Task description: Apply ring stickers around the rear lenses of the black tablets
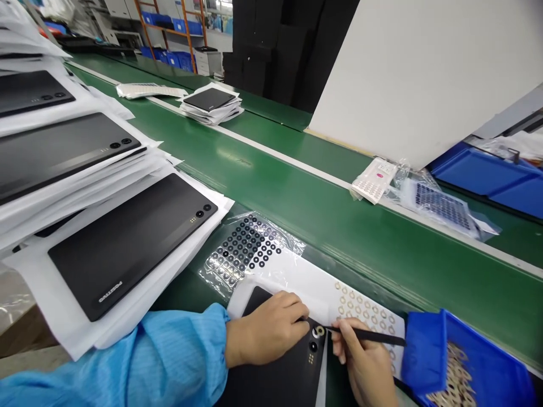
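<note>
In front of me lies a black tablet (275, 380), its back facing up, with two camera openings near one corner. My right hand (367, 359) grips black tweezers (377, 337), whose tip reaches a pale gold ring (319, 332) at the upper camera opening. My left hand (269, 329) rests across the tablet, fingers curled and pressed together close to that ring; whatever they pinch is hidden. Just behind sit a white sheet of gold adhesive rings (358, 305) and a clear-covered sheet of black rings (248, 246).
A blue bin (487, 362) of small tan pieces stands at the right. Stacks of tablets between white sheets (131, 243) fill the left side. Along the green conveyor bench (263, 175) lie another tablet stack (211, 102) and bagged sticker sheets (445, 206). A large white board (424, 73) leans behind.
</note>
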Tool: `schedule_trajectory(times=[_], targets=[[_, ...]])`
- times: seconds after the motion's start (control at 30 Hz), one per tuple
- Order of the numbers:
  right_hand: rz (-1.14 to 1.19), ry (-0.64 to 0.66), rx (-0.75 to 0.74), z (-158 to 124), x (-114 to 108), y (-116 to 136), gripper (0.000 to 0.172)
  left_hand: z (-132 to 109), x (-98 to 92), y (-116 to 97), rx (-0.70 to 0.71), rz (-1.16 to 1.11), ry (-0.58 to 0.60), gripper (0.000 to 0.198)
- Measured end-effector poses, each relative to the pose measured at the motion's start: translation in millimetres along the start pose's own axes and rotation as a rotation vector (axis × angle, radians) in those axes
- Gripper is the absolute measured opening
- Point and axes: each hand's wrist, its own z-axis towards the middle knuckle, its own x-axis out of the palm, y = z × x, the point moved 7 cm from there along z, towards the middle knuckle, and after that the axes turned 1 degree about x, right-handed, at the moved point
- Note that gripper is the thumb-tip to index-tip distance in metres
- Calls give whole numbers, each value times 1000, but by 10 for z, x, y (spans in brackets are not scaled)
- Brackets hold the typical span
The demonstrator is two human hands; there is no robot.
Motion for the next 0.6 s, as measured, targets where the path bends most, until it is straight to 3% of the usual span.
schedule_trajectory(times=[0.3,0.6], targets=[[-61,55,0,21,33,-1,45,13,38,10,9,-5,51,17],[-111,92,-42,26,61,17,43,-4,58,21,22,0,18,17]])
